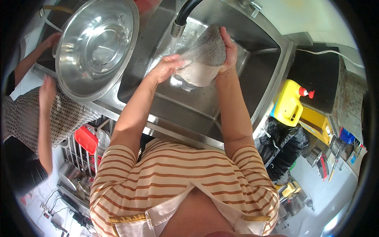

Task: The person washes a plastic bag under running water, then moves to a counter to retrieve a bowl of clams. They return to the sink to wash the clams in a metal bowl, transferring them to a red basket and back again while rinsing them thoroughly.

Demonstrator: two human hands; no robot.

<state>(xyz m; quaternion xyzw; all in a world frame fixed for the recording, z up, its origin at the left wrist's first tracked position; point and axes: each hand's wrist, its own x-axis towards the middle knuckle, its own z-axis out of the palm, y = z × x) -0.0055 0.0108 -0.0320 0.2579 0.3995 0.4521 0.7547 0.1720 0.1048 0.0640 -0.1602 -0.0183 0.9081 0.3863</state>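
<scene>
Over the steel sink basin (195,109), both my hands hold one limp, wet sheet that looks like tripe (207,49). One side is grey with a rough nap; the lower part is pale and smooth. My left hand (167,68) pinches its left edge, where the grey part is blurred. On the other side, my right hand (229,53) grips the right edge, thumb or finger pointing up along it. Water runs from the black tap spout with a metal tip (178,28), falling just behind my left hand.
A large steel basin (97,50) leans at the sink's left, beside a co-worker's hands (48,89). To the right are a yellow pump jug (287,102) and black plastic bags (284,145). Below left stands a rack with a red basket (86,139).
</scene>
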